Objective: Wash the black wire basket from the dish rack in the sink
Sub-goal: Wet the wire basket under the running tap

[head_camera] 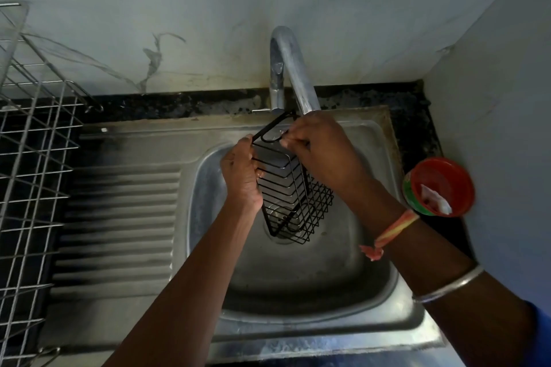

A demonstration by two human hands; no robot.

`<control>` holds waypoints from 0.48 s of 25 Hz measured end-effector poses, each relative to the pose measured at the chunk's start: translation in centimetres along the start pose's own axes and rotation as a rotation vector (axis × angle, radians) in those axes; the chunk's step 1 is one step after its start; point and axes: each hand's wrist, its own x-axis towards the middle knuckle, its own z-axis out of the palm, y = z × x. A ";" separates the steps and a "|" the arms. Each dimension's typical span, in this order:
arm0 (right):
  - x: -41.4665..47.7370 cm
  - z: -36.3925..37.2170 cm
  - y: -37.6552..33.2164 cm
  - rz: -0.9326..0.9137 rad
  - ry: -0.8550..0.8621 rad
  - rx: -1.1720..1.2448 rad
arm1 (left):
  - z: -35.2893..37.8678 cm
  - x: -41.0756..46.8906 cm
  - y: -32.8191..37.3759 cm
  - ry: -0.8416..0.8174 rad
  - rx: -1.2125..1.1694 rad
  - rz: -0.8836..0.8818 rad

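Here both hands grip the black wire basket (286, 188): left hand (243, 176) clasps its side, right hand (320, 152) pinches the rim; wet wires may slip into the sink (298, 283).

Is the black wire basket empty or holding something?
Empty: the black wire basket shows only bare wires, with the sink visible through them; left hand and right hand hold it.

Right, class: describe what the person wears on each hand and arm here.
The left hand and forearm wear nothing. Behind the right hand: an orange-yellow thread wristband with a pink knotted tail, then a plain silver bangle, then a blue sleeve.
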 end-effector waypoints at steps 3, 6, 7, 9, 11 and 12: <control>-0.5 1.5 0.8 0.086 0.132 -0.105 | 0.3 -0.1 -0.3 -0.020 0.016 0.032; -0.3 2.2 0.8 0.185 0.103 0.072 | 0.3 -0.2 -0.6 -0.022 0.005 0.017; -0.5 2.0 0.7 0.189 0.117 0.125 | 0.1 0.0 -0.5 -0.008 -0.011 0.020; -1.3 1.6 0.5 0.171 0.137 0.240 | -0.5 0.3 -0.3 0.016 -0.043 0.025; -1.9 1.1 0.2 0.158 0.176 0.348 | -0.9 0.5 -0.4 -0.004 -0.067 0.019; -1.8 1.0 0.0 0.164 0.189 0.329 | -0.9 0.5 -0.4 -0.026 -0.071 0.017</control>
